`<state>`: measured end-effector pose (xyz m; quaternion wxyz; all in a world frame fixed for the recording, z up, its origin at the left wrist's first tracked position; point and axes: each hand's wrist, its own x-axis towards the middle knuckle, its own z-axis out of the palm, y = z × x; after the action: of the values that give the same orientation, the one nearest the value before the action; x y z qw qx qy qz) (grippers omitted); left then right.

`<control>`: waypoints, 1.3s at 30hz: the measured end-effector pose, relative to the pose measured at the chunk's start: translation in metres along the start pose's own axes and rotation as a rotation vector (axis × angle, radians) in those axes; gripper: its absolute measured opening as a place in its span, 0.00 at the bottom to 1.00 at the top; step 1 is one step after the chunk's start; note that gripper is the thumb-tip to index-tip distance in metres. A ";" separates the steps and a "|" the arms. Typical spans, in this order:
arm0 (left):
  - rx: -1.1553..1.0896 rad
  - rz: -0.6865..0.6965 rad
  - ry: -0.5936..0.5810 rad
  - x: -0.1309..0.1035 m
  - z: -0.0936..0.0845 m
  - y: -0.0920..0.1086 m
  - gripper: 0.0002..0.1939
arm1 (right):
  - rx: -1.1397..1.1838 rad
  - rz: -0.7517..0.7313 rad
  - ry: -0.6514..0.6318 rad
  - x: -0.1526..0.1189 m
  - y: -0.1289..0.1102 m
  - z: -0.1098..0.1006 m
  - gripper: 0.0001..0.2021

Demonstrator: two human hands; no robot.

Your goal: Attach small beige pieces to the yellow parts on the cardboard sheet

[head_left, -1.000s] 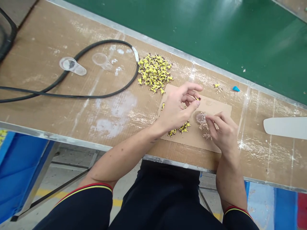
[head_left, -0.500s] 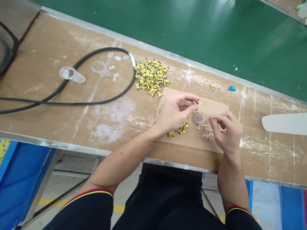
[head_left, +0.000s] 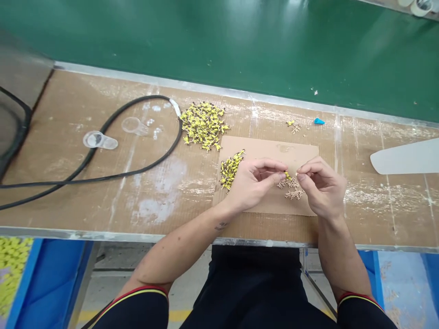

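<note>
“One long table, viewed from above. How far along is the work?”

“Partway, in my judgement: much loose stock is left. Finished items I cannot single out at this size, nor say whether the small vessels hold anything.”

“Containers, largest first?”

“Below the table, a left blue bin holds yellow pieces; a right blue bin shows pale scraps on its lining. On top, one clear scoop overlaps the black cable; a second clear scoop lies inside its loop.”

“Work area?”

“A cardboard sheet bears a smaller yellow heap and two pale clusters. The larger yellow heap lies just off its far left corner.”

“Grip?”

“The left hand pinches one yellow figure between thumb and fingers, above the sheet. The right hand pinches one pale piece, tinier, near the figure but apart from it.”
</note>
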<state>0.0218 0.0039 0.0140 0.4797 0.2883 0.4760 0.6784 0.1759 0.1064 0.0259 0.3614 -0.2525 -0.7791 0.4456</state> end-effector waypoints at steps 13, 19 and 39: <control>0.163 0.142 -0.021 -0.004 0.004 -0.001 0.03 | 0.024 -0.070 -0.073 -0.002 0.001 0.002 0.06; 0.189 0.173 -0.014 -0.004 0.004 -0.003 0.03 | -0.014 -0.082 -0.073 -0.001 0.001 0.003 0.07; 0.328 0.309 0.003 -0.004 0.004 -0.001 0.06 | -0.009 -0.045 -0.112 0.000 -0.002 0.004 0.07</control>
<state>0.0268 0.0022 0.0153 0.3158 0.4309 0.5309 0.6578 0.1726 0.1039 0.0262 0.3260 -0.2110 -0.8057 0.4473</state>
